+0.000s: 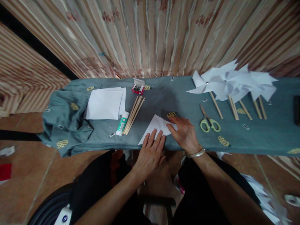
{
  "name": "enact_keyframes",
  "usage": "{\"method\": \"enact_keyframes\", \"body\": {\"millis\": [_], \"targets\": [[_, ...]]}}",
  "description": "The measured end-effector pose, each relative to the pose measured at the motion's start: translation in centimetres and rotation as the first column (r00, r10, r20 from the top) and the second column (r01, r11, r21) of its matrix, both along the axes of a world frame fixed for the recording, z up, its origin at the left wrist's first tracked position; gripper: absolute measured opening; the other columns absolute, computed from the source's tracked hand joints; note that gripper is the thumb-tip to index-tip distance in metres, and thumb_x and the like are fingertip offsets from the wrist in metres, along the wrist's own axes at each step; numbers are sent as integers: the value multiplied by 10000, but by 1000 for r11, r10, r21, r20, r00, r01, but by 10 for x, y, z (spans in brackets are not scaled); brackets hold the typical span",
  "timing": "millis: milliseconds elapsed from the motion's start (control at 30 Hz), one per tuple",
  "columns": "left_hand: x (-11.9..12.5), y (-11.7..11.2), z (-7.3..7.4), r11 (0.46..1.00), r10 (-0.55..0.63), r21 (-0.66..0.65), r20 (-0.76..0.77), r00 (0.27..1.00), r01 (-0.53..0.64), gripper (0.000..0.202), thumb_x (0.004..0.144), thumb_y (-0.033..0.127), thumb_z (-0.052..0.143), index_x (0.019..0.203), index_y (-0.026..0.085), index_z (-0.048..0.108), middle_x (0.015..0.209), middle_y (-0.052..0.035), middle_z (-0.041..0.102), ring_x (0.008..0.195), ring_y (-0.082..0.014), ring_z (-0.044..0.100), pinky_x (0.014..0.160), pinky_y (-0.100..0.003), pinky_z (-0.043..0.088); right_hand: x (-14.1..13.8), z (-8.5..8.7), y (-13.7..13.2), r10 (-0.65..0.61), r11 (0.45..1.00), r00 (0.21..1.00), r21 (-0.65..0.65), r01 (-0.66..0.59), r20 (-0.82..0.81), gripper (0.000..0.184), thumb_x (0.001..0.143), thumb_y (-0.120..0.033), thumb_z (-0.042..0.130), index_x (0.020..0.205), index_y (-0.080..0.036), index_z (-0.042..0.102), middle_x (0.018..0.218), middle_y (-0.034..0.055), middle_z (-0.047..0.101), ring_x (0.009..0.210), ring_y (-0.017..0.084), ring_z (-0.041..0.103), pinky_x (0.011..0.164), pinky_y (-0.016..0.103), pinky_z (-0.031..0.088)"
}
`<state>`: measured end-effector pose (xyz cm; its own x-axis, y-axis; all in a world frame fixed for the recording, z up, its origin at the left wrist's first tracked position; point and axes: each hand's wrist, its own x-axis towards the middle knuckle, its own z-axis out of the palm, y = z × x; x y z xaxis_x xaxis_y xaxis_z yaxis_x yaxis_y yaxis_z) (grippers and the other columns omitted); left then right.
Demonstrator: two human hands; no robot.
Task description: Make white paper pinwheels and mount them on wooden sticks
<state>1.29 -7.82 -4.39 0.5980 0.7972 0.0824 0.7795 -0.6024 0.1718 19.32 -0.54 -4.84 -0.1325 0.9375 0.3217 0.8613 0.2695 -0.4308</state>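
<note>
A white sheet of paper (157, 122), folded to a triangle, lies near the front edge of the cloth-covered table. My left hand (151, 153) rests flat on its lower edge, fingers stretched out. At the paper's right corner, my right hand (184, 131) has its thumb and forefinger on the paper, gripping that corner; its other fingers are partly hidden. Scissors (207, 120) with green handles lie to the right of that hand. Left of the paper are several wooden sticks (133, 115) and a glue stick (122, 123).
A stack of white paper (104, 104) lies at the left, near an open red box of small metal pins (138, 87). Several white paper pinwheels (234, 81) on wooden sticks overlap at the back right. A curtain (150, 37) hangs behind the table (257, 137).
</note>
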Motion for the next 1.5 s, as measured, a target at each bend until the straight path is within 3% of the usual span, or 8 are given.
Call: {"method": "enact_keyframes", "body": {"millis": [333,567,900,1267,1500], "targets": [[0,-1,-6,1000,-11,23,-15,1000,11,753,879,370,589,1484,55,267,1571,-194,288,1483,-365,130,1184,-539,200,1,3,-12,49,998,997,42,-52,66,374,932,-389,511,1190,-145,628,1064,129,726,985,297,635,933,448,448],[2,-2,-7,1000,2,25,-39,999,-1,743,898,348,556,1500,51,234,1586,-178,259,1486,-359,119,1191,-525,186,-2,-3,-19,60,998,998,35,-59,-4,514,922,-446,512,1307,-106,537,1301,183,613,1224,317,539,1016,459,413],[4,-2,-14,998,23,56,-24,999,-22,696,886,274,535,1493,74,259,1575,-182,287,1488,-323,152,1180,-518,213,1,-10,-23,65,998,997,11,-66,52,556,958,-442,420,1404,-111,428,1434,208,489,1328,314,443,1066,487,349],[-41,-26,-5,985,167,70,-90,982,-161,672,874,240,538,1481,68,306,1567,-174,306,1470,-280,245,1185,-476,230,13,-17,-24,-31,999,999,32,30,27,535,966,-447,395,1390,-126,454,1396,223,512,1264,348,480,1000,527,400],[-49,-35,-4,972,223,104,-117,968,-212,674,886,214,494,1502,74,260,1557,-210,301,1474,-277,234,1174,-515,215,35,-25,-17,-86,994,996,62,85,14,449,946,-293,392,1299,-68,555,1348,240,537,1211,342,497,1004,512,412]]}}
